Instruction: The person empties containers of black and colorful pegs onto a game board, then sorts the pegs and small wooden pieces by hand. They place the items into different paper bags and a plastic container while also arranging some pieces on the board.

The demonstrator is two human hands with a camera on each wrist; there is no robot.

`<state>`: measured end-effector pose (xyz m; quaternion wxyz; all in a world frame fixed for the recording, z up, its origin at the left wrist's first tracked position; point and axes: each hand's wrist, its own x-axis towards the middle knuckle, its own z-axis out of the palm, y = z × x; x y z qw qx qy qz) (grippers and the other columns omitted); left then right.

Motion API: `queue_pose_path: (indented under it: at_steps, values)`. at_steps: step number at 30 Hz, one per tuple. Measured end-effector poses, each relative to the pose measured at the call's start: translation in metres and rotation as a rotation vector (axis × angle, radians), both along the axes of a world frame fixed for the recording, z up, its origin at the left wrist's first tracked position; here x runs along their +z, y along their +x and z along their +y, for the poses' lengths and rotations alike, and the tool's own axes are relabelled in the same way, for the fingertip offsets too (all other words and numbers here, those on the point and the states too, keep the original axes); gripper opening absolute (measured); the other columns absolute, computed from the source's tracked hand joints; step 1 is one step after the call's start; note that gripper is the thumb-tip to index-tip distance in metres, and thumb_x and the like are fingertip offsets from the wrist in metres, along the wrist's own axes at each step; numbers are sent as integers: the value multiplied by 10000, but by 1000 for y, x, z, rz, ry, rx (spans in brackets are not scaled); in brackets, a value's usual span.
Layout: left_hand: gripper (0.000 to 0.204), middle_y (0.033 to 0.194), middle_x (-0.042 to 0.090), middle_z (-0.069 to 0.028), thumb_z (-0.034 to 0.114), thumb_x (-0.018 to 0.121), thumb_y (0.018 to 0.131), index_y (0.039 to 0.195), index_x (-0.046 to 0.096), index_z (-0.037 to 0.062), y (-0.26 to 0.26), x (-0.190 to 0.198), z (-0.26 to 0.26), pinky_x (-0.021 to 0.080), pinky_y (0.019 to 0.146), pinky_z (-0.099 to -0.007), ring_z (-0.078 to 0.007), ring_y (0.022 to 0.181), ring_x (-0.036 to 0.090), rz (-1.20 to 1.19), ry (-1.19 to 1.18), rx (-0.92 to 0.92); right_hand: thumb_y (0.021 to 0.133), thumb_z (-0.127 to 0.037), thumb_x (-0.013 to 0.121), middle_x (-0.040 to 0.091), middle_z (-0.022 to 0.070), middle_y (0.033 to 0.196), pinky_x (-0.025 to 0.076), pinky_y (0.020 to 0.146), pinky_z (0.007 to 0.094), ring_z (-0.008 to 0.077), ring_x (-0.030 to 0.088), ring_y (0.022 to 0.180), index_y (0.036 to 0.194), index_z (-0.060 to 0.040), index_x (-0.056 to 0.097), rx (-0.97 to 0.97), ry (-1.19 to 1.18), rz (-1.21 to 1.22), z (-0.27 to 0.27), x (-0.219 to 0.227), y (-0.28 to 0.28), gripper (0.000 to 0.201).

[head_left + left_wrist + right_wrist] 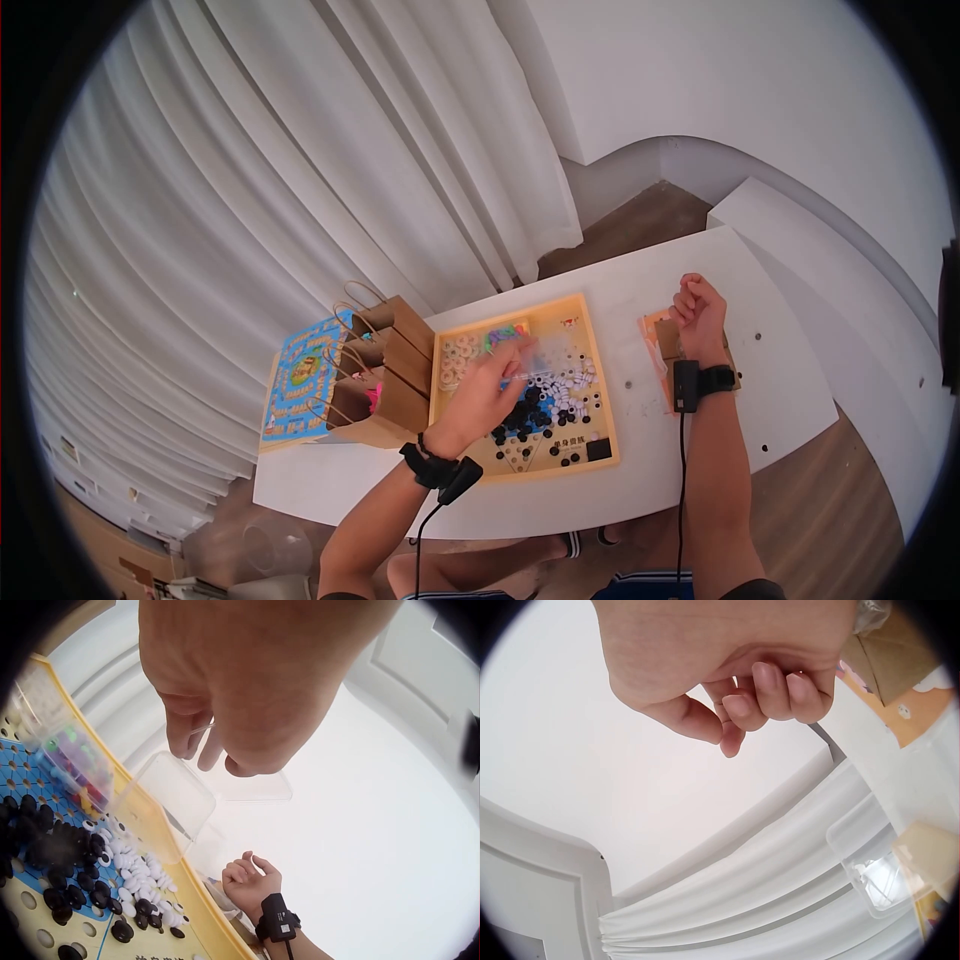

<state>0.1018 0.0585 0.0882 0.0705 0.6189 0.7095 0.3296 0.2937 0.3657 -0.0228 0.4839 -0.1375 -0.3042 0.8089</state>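
My left hand [482, 398] is above the right part of a yellow-framed game board [588, 330]. It grips a clear plastic box [174, 796], whose see-through walls overlap the board's rim in the left wrist view. Black round pieces [56, 851] and white ones [139, 874] lie loose on the board below. Colourful small pieces [75, 769] sit in a clear compartment, beside pale ring-like pieces [458, 360]. My right hand [700, 312] is raised over the table's right side, fingers loosely curled and thumb near the index fingertip, with nothing visible in it.
Brown paper bags [405, 345] with twisted handles stand left of the board, in front of a blue illustrated board [305, 375]. Under the right hand lie an orange printed sheet [655, 345] and brown paper. The white table [640, 470] has a curved front edge; curtains hang behind.
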Motion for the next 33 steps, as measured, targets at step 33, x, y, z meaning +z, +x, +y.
queue_pose_path:
  at_steps: [33]
  values:
    - [416,1442,622,-199,-77,541,965,1356,636,28,-9,-3,-13,500,1041,-375,-354,1301,634,-5,193,51,930,-139,565,382,-50,663,283,504,242,68,327,557,947,-71,589,6,14,-7,-1,0,0,75]
